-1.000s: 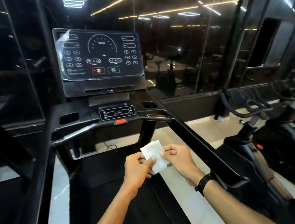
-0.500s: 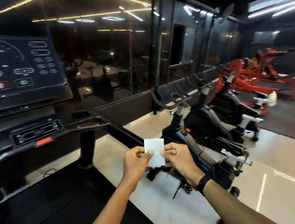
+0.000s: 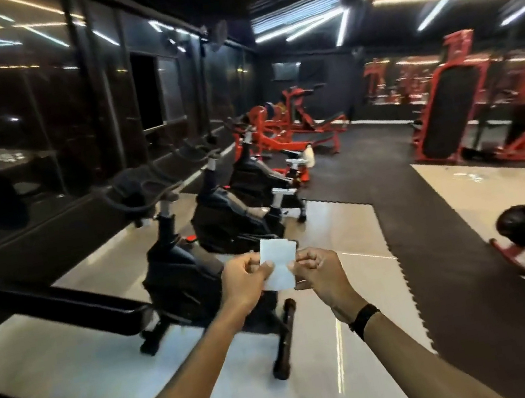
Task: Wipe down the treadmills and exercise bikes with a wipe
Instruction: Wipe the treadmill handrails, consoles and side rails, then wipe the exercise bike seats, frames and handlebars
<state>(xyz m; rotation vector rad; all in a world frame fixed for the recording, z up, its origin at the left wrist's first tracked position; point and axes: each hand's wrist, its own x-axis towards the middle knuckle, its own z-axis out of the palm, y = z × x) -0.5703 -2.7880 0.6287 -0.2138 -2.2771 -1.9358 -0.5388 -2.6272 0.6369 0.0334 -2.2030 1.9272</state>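
Wipe [image 3: 278,263] pinched at opposite edges: left hand [image 3: 245,280] and right hand [image 3: 320,270], each grip closed on it, just before nearest exercise bike [image 3: 175,269]. Probably light, limp; best bunched in palm.

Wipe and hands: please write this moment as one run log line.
wipe: held up, both hands | left hand: pinching | right hand: pinching | bike: untouched

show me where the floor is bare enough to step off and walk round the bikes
Bare: pale glossy tile between the nearest black exercise bike and the dark rubber matting. Crowded: the bike row along the glass wall and the red weight machines beyond.
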